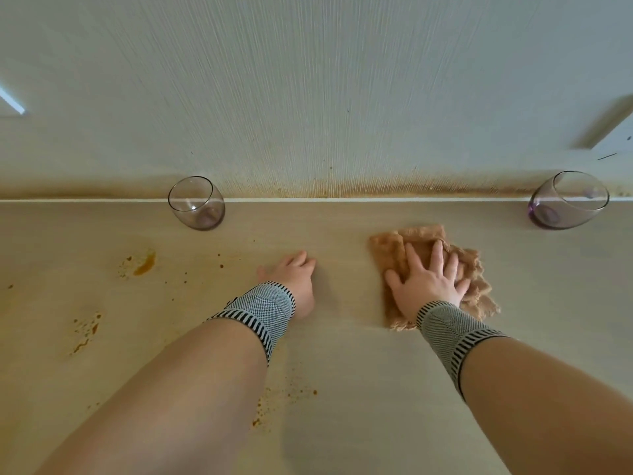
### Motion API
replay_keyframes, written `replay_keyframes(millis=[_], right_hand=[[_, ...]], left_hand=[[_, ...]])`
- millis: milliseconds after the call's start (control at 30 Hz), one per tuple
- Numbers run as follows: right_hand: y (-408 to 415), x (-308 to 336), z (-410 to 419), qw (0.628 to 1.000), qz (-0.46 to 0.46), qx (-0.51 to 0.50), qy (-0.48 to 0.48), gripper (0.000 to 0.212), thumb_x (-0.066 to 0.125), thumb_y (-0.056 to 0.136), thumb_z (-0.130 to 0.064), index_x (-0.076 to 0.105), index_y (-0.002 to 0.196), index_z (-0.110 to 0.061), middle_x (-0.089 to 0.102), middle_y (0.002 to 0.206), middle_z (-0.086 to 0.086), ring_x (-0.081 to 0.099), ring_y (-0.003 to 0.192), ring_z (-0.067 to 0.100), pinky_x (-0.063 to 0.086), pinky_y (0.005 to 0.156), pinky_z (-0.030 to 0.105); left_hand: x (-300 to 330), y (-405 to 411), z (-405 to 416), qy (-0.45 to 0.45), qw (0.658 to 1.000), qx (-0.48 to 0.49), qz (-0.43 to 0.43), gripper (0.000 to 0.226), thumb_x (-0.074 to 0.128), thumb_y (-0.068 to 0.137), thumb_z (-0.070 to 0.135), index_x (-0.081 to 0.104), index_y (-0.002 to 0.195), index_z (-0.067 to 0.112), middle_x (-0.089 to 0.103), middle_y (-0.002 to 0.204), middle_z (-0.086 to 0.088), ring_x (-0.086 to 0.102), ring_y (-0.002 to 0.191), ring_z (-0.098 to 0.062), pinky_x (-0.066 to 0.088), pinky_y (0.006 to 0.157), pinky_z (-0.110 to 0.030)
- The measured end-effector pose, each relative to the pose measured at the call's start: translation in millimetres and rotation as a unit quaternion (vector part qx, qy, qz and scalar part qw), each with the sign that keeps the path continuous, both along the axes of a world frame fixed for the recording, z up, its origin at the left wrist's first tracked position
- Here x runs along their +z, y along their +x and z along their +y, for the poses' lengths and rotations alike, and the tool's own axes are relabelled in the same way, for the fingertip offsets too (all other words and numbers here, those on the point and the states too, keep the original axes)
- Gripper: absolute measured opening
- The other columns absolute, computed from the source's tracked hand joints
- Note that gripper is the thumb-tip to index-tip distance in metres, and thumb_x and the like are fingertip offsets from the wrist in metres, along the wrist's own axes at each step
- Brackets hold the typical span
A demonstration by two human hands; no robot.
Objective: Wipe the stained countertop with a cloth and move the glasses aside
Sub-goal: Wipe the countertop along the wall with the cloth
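A tan folded cloth lies on the pale countertop, right of centre. My right hand presses flat on it with fingers spread. My left hand rests on the bare counter to the left of the cloth, fingers loosely curled, holding nothing. One clear glass stands at the back left by the wall. A second glass with a purple base stands at the back right. Orange stains mark the left part of the counter.
More orange smears and specks lie at the left and near my left forearm. A stained wall rises right behind the counter. A brown grime line runs along its base.
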State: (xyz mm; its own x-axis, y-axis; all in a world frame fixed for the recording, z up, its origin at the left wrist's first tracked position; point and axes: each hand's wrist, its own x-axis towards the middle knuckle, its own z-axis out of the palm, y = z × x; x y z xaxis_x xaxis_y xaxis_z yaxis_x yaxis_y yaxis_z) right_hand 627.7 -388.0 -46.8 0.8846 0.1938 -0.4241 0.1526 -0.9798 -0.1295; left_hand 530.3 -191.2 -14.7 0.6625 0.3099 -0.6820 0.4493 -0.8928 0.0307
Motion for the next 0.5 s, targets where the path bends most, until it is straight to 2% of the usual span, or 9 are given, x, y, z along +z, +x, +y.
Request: replay_keyframes(millis=[33,167,200,233,300,367,400,433,500], right_hand=[[-4.6,0.6,5.6,1.000,-0.005,0.018,-0.003,0.066,0.032,0.095,-0.061,0.009,0.155,-0.043,-0.011,0.165,0.002,-0.008,0.150,0.035,0.005,0.118,0.061],[-42.0,1.5,26.6,0.962,-0.047,0.267,0.043,0.060,0.033,0.097,-0.059,0.017,0.153,-0.044,-0.001,0.166,-0.003,0.004,0.149,0.031,0.014,0.118,0.050],[-39.4,0.8,23.3,0.959,-0.053,0.275,0.036,0.063,0.034,0.095,-0.064,0.016,0.153,-0.045,-0.003,0.165,-0.005,0.006,0.148,0.029,0.014,0.117,0.049],[-30.2,0.7,17.7,0.968,-0.059,0.244,0.022,0.068,0.035,0.091,-0.070,0.016,0.152,-0.046,-0.005,0.165,-0.006,0.006,0.148,0.030,0.015,0.116,0.051],[-8.0,0.4,1.3,0.992,-0.048,0.119,-0.014,0.078,0.036,0.083,-0.080,0.013,0.152,-0.050,-0.012,0.165,-0.003,0.000,0.148,0.035,0.011,0.115,0.057],[8.4,2.2,-8.7,1.000,-0.010,0.000,-0.021,0.082,0.035,0.083,-0.081,0.009,0.153,-0.048,-0.018,0.164,0.003,-0.008,0.149,0.040,0.005,0.116,0.063],[10.3,1.7,-7.4,0.999,0.002,-0.028,-0.020,0.080,0.034,0.086,-0.078,0.008,0.154,-0.046,-0.019,0.164,0.005,-0.008,0.149,0.041,0.006,0.117,0.064],[6.9,1.6,-1.1,1.000,0.005,-0.027,-0.015,0.076,0.033,0.090,-0.072,0.008,0.156,-0.043,-0.018,0.164,0.006,-0.008,0.149,0.041,0.007,0.118,0.062],[-11.6,1.6,19.5,0.998,-0.007,0.060,0.016,0.065,0.033,0.097,-0.055,0.011,0.156,-0.038,-0.012,0.165,0.002,-0.005,0.150,0.037,0.009,0.119,0.057]], left_hand=[[-0.2,0.3,-0.1,-0.001,1.000,0.000,-0.002,0.082,0.047,0.092,0.012,0.000,0.158,0.026,-0.015,0.164,0.008,-0.007,0.151,-0.016,0.004,0.118,-0.062],[-0.2,2.3,1.4,0.006,1.000,-0.009,-0.001,0.080,0.045,0.093,0.014,0.000,0.158,0.027,-0.015,0.164,0.010,-0.005,0.152,-0.016,0.007,0.119,-0.061],[0.1,2.1,1.2,0.007,1.000,-0.008,-0.002,0.079,0.045,0.094,0.016,0.000,0.158,0.028,-0.015,0.164,0.010,-0.005,0.152,-0.016,0.008,0.119,-0.061],[0.0,1.4,1.4,0.008,1.000,-0.009,-0.004,0.079,0.046,0.095,0.018,0.000,0.158,0.028,-0.014,0.164,0.010,-0.004,0.152,-0.016,0.008,0.119,-0.061],[-2.0,-0.6,0.8,0.004,1.000,-0.008,-0.008,0.078,0.047,0.096,0.022,0.000,0.158,0.028,-0.015,0.164,0.009,-0.005,0.152,-0.016,0.007,0.119,-0.061],[-4.6,-2.1,0.3,-0.002,1.000,-0.006,-0.013,0.079,0.048,0.096,0.023,-0.001,0.158,0.026,-0.016,0.164,0.009,-0.007,0.151,-0.017,0.005,0.118,-0.062],[-5.0,-2.5,0.2,-0.001,1.000,-0.005,-0.015,0.080,0.048,0.096,0.023,-0.002,0.158,0.026,-0.016,0.164,0.008,-0.007,0.152,-0.017,0.005,0.118,-0.062],[-4.7,-2.5,0.1,0.001,1.000,-0.005,-0.016,0.080,0.048,0.095,0.023,-0.002,0.158,0.026,-0.016,0.164,0.008,-0.007,0.152,-0.017,0.005,0.118,-0.062],[-2.9,-1.2,-1.2,0.005,1.000,-0.007,-0.013,0.081,0.049,0.095,0.023,-0.002,0.158,0.026,-0.015,0.164,0.008,-0.006,0.152,-0.017,0.005,0.118,-0.061]])
